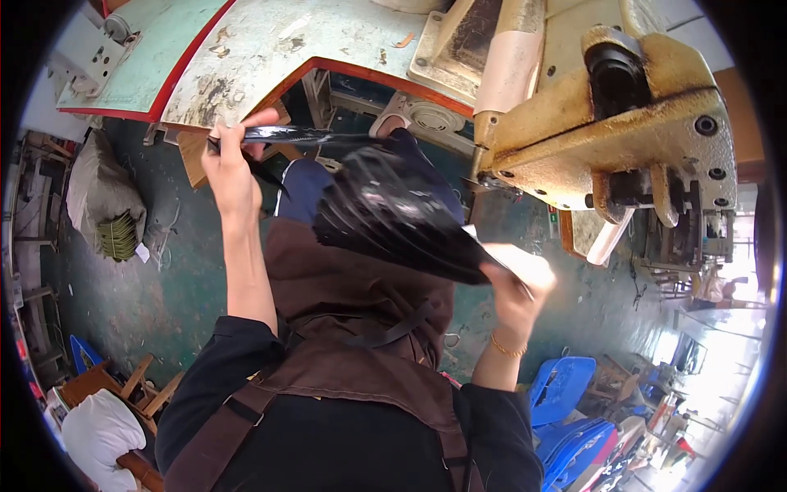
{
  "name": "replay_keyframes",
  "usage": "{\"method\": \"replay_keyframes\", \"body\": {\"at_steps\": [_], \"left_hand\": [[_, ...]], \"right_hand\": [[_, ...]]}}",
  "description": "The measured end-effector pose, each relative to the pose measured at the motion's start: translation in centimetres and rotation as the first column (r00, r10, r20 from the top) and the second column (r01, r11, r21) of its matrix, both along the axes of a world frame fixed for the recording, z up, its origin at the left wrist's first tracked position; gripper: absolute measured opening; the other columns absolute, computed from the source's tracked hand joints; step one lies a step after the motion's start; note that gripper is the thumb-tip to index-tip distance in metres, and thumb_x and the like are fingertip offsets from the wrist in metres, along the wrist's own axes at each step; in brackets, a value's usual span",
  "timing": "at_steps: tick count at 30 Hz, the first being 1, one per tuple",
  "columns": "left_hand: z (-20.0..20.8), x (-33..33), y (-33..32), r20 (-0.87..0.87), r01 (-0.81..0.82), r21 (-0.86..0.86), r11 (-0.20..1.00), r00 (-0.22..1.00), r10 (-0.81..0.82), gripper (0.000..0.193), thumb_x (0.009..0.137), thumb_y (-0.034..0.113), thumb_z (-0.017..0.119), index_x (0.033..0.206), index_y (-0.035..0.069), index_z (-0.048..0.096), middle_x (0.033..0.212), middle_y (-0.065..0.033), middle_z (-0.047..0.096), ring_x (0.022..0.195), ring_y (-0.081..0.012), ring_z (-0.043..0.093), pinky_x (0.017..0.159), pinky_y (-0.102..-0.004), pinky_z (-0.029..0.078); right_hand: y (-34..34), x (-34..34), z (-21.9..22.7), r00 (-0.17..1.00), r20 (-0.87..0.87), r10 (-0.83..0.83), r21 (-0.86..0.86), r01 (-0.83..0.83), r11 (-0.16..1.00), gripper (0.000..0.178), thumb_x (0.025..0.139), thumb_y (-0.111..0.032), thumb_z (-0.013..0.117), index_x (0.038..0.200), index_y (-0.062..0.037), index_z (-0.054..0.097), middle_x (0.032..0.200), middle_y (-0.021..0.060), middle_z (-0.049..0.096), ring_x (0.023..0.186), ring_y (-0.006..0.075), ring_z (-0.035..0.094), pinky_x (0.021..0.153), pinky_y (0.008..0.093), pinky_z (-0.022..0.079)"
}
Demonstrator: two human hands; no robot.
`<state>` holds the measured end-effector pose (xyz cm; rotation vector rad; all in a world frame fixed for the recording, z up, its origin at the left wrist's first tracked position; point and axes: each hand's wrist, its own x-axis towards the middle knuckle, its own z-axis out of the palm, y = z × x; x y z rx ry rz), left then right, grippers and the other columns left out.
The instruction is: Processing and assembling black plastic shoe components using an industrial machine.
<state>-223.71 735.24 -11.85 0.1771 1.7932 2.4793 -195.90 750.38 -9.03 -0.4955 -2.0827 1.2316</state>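
The fingers of your left hand (233,168) were curled closely around a narrow black strip (287,134). Your right hand (522,287) had its fingers pinched on the edge of a glossy black sheet (402,213), blurred between both hands. Beyond the right fingers stood a cream sewing machine (566,152).

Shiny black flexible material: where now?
Head view, centre: the shiny black flexible material stretches between left hand and right hand, above the brown cloth apron.
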Motion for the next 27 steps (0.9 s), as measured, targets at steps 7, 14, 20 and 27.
{"method": "replay_keyframes", "body": {"at_steps": [7, 14, 20, 27], "left_hand": [[-2.1, 8.9, 4.1, -0.017, 0.736, -0.022, 0.677, 0.677, -0.736, 0.008, 0.086, 0.013, 0.049, 0.094, 0.011, 0.046, 0.066, 0.0012, 0.042, 0.06, -0.0078, 0.041, 0.058, -0.0209, 0.034], [0.2, 10.9, 6.6, 0.054, 0.935, -0.114, 0.337, 0.344, -0.937, 0.011, 0.072, 0.005, 0.072, 0.072, 0.003, 0.061, 0.067, 0.0018, 0.057, 0.058, -0.007, 0.042, 0.055, -0.0193, 0.033], [1.7, 10.4, 7.3, -0.127, 0.871, -0.234, 0.433, 0.414, -0.901, 0.01, 0.07, 0.004, 0.073, 0.074, 0.0, 0.065, 0.065, -0.0014, 0.06, 0.056, -0.0088, 0.045, 0.054, -0.0204, 0.034], [1.4, 9.4, 8.4, -0.28, 0.72, -0.402, 0.565, 0.491, -0.825, 0.013, 0.068, 0.004, 0.075, 0.077, -0.001, 0.067, 0.065, -0.0046, 0.061, 0.056, -0.0105, 0.047, 0.053, -0.0215, 0.034]], "right_hand": [[0.3, 7.9, -2.6, 0.93, -0.358, -0.083, -0.105, 0.048, 0.993, 0.024, 0.058, 0.008, 0.059, 0.081, 0.0061, 0.067, 0.074, 0.0139, 0.067, 0.057, 0.0215, 0.057, 0.061, 0.0295, 0.046], [-2.2, 11.6, -4.6, 0.891, -0.356, -0.282, -0.049, 0.284, 0.958, 0.022, 0.061, 0.007, 0.058, 0.081, 0.0065, 0.065, 0.076, 0.0152, 0.065, 0.058, 0.0215, 0.053, 0.062, 0.029, 0.043], [-5.4, 10.1, -7.5, 0.911, -0.233, -0.34, -0.01, 0.347, 0.938, 0.017, 0.068, 0.002, 0.062, 0.084, 0.0052, 0.064, 0.08, 0.0143, 0.065, 0.065, 0.0218, 0.054, 0.065, 0.0303, 0.043], [-7.1, 8.7, -10.7, 0.873, -0.031, -0.487, 0.088, 0.488, 0.869, 0.012, 0.074, -0.003, 0.064, 0.085, 0.0034, 0.063, 0.08, 0.0115, 0.063, 0.066, 0.023, 0.054, 0.065, 0.0311, 0.044]]}}
